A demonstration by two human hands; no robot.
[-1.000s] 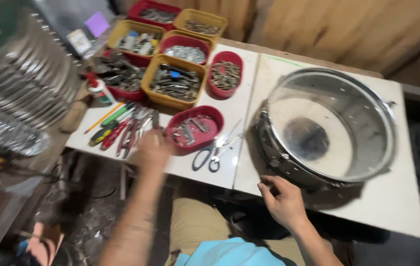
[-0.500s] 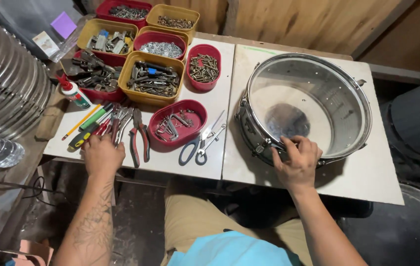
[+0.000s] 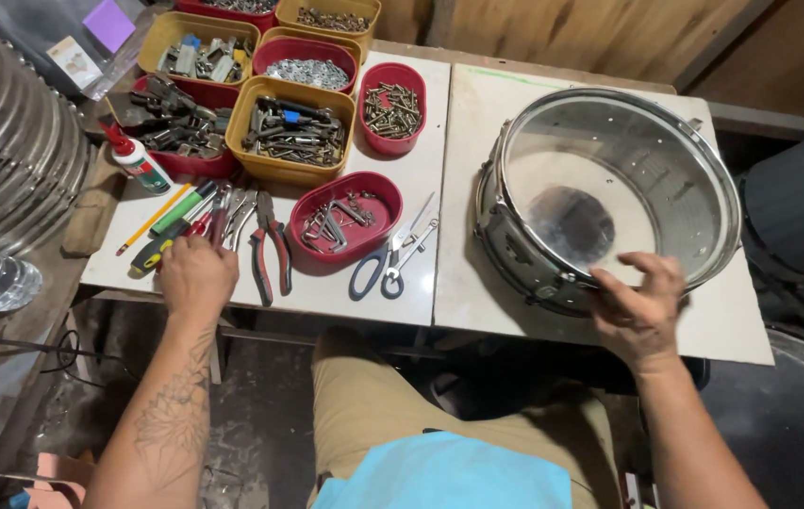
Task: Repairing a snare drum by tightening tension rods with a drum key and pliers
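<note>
A person is working at a white worktop [image 3: 345, 300] with hand tools and a drum.
The left hand [image 3: 196, 276] is resting, fingers curled, on the pliers [image 3: 223, 219] at the worktop's left; the right hand [image 3: 640, 306] is hovering open by the metal drum shell's [image 3: 553, 259] near rim.

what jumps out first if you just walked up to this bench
The shiny metal drum shell on the right of the white table, with the right hand at its near rim. Next, the red and yellow trays of screws and bolts at back left, and the left hand on the row of pliers below them.
</note>
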